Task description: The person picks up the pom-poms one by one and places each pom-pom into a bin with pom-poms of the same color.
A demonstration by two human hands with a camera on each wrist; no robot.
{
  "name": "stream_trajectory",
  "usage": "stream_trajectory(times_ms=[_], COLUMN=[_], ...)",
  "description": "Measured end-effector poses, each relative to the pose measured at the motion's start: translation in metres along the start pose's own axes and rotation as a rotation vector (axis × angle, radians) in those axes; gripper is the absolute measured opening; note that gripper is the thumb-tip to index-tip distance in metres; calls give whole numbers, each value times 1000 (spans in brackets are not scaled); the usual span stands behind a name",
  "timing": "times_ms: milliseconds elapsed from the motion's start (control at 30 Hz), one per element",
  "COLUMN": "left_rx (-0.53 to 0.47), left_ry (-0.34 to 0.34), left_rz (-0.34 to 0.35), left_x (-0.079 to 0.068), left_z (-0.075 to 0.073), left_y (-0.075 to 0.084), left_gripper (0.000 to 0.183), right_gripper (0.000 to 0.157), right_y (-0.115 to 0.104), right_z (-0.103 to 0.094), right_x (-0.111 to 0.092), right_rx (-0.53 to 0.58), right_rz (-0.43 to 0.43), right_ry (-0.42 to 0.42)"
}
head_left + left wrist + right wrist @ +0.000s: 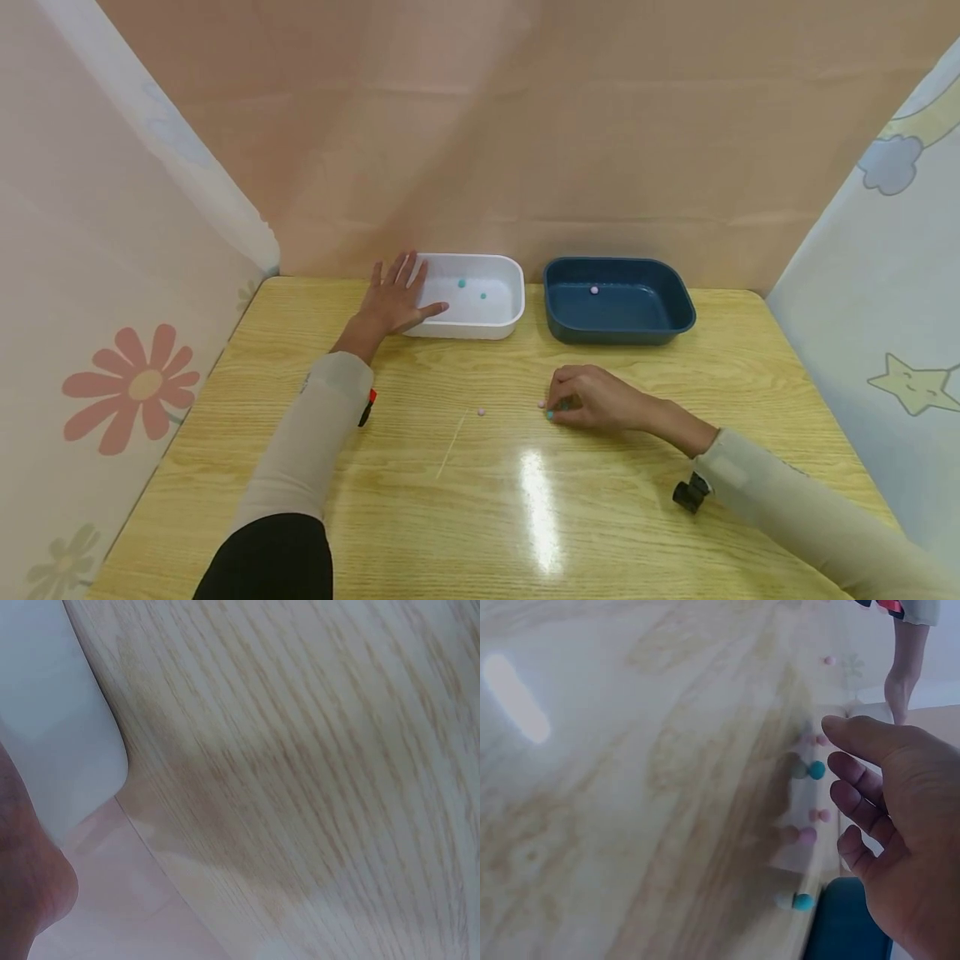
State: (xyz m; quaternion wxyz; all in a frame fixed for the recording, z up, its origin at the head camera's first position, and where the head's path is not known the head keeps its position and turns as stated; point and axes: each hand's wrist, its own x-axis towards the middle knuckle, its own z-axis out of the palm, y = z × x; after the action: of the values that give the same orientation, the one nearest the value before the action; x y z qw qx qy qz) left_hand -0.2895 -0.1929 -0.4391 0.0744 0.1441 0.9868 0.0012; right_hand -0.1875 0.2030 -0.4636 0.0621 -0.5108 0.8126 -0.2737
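My left hand (393,304), fingers spread, rests across the left end of a white tray (512,308). Inside the tray lie a teal ball (462,283) and a smaller teal piece (483,296). My right hand (592,398) hovers low over the table with loosely bent fingers, thumb and index apart. A teal ball (817,770) sits right at its fingertips, with a pink ball (541,404) close by. More small balls, such as a magenta one (808,835) and another teal one (802,901), lie beneath and beside the fingers in the right wrist view.
To the right of the white tray stands a dark blue tray (618,337) with a pale pink ball (594,290) in it. Another pink ball (481,412) lies on the wooden table (405,500). Behind the trays rises a covered wall (465,167).
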Motion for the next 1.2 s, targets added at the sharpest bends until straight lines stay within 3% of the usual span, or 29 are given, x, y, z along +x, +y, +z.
stream_trajectory(times_ms=[267,1200], left_rx=[9,1], left_ry=[12,-9], left_rz=[2,-15], left_x=[0,4], left_z=[0,2], left_y=[2,-1], left_gripper=[100,98], right_gripper=[12,8], right_y=[-1,-8], right_z=[-11,-46], right_x=[3,34], right_rx=[-33,-101], right_rz=[-41,-51], right_ry=[32,97])
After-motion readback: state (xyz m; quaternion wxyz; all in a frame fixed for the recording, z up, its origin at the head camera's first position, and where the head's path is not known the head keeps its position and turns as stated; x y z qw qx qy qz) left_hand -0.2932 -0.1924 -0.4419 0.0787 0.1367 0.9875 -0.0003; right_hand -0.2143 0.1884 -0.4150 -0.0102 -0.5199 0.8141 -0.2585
